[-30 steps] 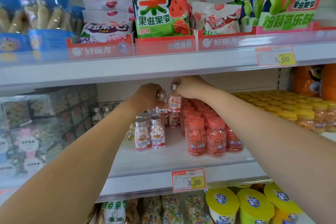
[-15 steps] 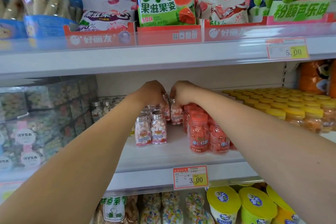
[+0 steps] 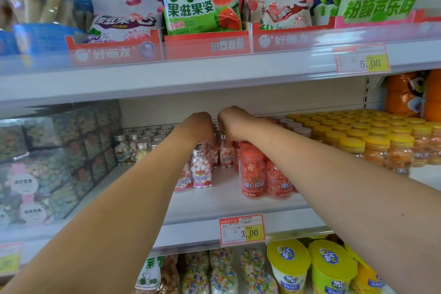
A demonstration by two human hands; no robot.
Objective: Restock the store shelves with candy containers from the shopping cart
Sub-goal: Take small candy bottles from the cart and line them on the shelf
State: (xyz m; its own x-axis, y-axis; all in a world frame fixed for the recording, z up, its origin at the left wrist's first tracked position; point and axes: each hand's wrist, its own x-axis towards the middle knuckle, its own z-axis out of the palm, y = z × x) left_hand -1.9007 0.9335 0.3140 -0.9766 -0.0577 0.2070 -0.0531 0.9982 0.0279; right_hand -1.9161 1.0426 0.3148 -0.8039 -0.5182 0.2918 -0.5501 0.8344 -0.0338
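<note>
Both my arms reach deep into the middle shelf [image 3: 214, 203]. My right hand [image 3: 235, 124] curls its fingers over the silver cap of a small pink-and-white candy bottle [image 3: 226, 154] standing on the shelf. Beside it, my left hand [image 3: 199, 129] curls down over another pink candy bottle [image 3: 213, 157], mostly hidden under the fingers. Two more pink-label bottles [image 3: 201, 170] with silver caps stand in front, at the head of the row. Red-capped orange candy jars [image 3: 253, 174] stand just to the right of that row.
Yellow-capped jars [image 3: 372, 141] fill the shelf's right side, silver-capped bottles [image 3: 140, 145] and clear candy boxes [image 3: 47, 162] the left. The upper shelf [image 3: 191, 74] hangs close above my hands with snack bags. Yellow-lidded cups [image 3: 310, 265] sit on the shelf below. A 3.00 price tag [image 3: 242, 229] is on the shelf edge.
Both hands have lowered the two pink bottles from mid-air down into the row on the shelf and moved closer together.
</note>
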